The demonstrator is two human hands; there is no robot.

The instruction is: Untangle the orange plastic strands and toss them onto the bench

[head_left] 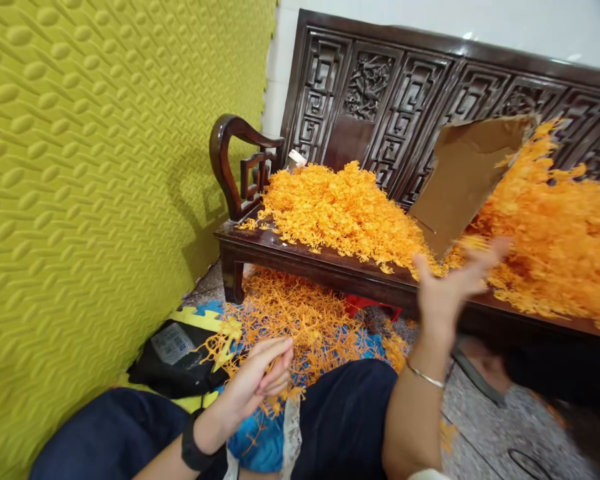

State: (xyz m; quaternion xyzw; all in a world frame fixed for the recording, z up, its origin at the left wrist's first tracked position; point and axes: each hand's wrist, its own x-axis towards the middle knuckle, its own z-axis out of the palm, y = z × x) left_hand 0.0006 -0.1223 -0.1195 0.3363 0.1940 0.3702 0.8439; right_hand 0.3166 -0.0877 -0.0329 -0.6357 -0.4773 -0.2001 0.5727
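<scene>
My left hand (269, 369), with a black band at its wrist, is closed above my lap; whatever its curled fingers hold, if anything, is hidden. Behind it lies a tangle of thin, branching orange stems (300, 317) on the floor. My right hand (453, 283), with a bangle on the wrist, is raised at the bench's front edge, its fingers spread and slightly blurred. Just beyond it are small, frilly orange plastic-looking pieces, in a left heap (340, 207) and a larger right heap (560, 247). A bent brown cardboard sheet (473, 173) stands between the heaps.
The heaps sit on a dark carved wooden bench (293, 257) against the wall. A padded yellow wall (95, 167) rises at left. A black plastic bag (175, 357) lies on the floor. Another person's foot in a sandal (485, 370) is at right, near a dark loop (527, 463).
</scene>
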